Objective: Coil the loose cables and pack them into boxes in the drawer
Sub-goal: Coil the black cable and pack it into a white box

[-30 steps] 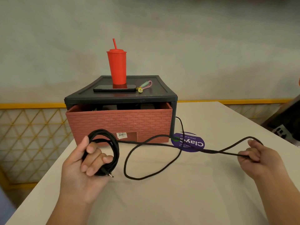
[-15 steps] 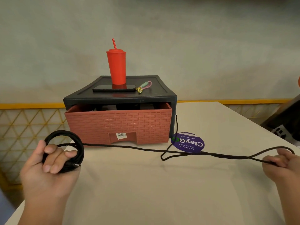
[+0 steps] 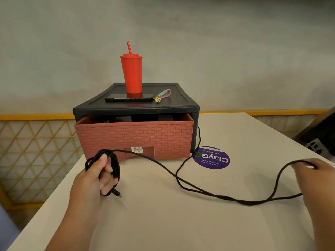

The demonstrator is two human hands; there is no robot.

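A long black cable point(image 3: 199, 191) runs across the beige table point(image 3: 163, 223). My left hand point(image 3: 94, 180) grips a coil of several loops of it, the plug end sticking out below my fingers. My right hand point(image 3: 315, 180) holds a loose loop of the same cable at the right. The rest trails up beside the drawer unit's right side. The brick-red drawer point(image 3: 134, 140) is pulled slightly out of its black frame point(image 3: 136, 109); dark boxes show dimly inside.
A red tumbler with straw point(image 3: 131, 73), a black phone point(image 3: 129, 97) and a keychain strap point(image 3: 162, 95) sit on the drawer unit. A purple round sticker point(image 3: 211, 157) lies on the table. Yellow lattice railing point(image 3: 34, 147) stands beyond the left edge.
My left hand with the coil moved back right toward the drawer front. The taut cable has gone slack, sagging onto the table, and my right hand now holds a wider loop.
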